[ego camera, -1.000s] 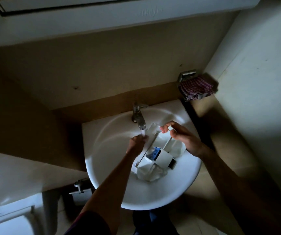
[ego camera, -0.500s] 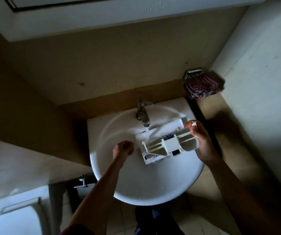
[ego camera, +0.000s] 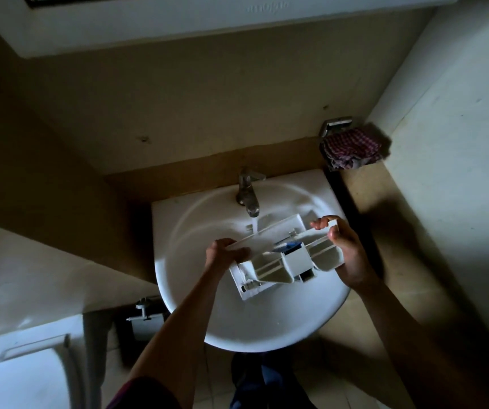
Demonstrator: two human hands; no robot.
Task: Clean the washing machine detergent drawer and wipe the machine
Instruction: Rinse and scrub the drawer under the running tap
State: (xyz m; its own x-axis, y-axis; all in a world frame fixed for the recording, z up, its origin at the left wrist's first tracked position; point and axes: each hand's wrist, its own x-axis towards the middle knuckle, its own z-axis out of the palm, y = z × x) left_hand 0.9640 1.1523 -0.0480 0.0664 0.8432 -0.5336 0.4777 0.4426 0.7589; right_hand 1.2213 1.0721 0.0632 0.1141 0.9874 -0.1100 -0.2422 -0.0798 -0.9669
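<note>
Detergent drawer (ego camera: 284,255) is out of the machine and held over the basin of the sink (ego camera: 196,293), just in front of the tap (ego camera: 247,193). A thin stream of water runs from the spout onto the drawer's far edge. So: drawer removed, rinsing in progress. Light is too dim to judge how much residue remains in the compartments. A blue insert (ego camera: 289,246) sits in the drawer's middle section. Judged left to do: finish the rinse, refit the drawer, wipe the machine. The washing machine itself is not in view.

Left hand (ego camera: 222,256): curled closed around the drawer's end farther from the wall corner, fingers wrapped over its upper rail, forearm reaching in from low in the frame.

Right hand (ego camera: 346,255): clamped on the opposite end, thumb on top, fingertips hooked over the far rail, palm cupping the end wall. The drawer spans between both hands, tilted, open compartments facing toward the person.

A checked cloth (ego camera: 352,152) hangs from a holder on the wall, behind the sink and off toward the corner, well apart from the hands. Likely candidate for the wiping step.
</note>
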